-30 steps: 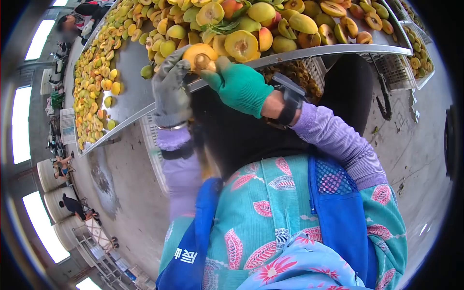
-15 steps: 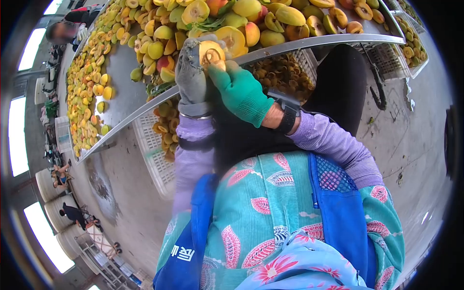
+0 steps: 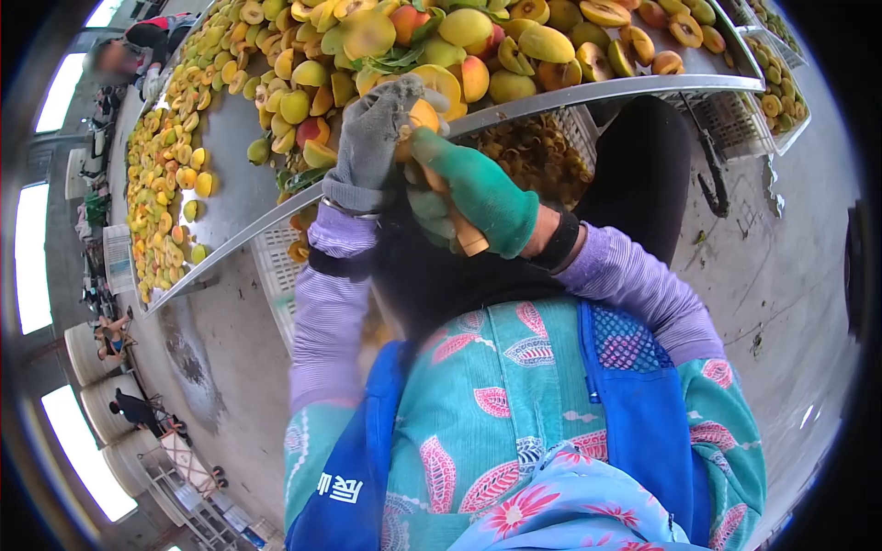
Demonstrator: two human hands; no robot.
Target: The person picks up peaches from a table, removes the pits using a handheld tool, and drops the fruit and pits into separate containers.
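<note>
My left hand (image 3: pixel 372 138), in a grey glove, is closed around a yellow-orange peach half (image 3: pixel 422 117) at the near edge of the metal table (image 3: pixel 597 90). My right hand (image 3: pixel 478 193), in a green glove, grips a tool with a wooden handle (image 3: pixel 464 230) and presses against the fruit from below. Whole and halved peaches (image 3: pixel 459 37) lie heaped on the table just beyond my hands.
A white plastic crate (image 3: pixel 537 147) holding peach pits stands under the table edge; another crate (image 3: pixel 781 83) is at the right. More fruit runs along the table to the far left (image 3: pixel 165 184), where another person (image 3: pixel 138 46) works. The grey concrete floor (image 3: pixel 230 367) lies below.
Both hands have drawn slightly down from the table edge; my left hand now wraps over the peach half, hiding its cut face, and the wooden handle shows in my right hand.
</note>
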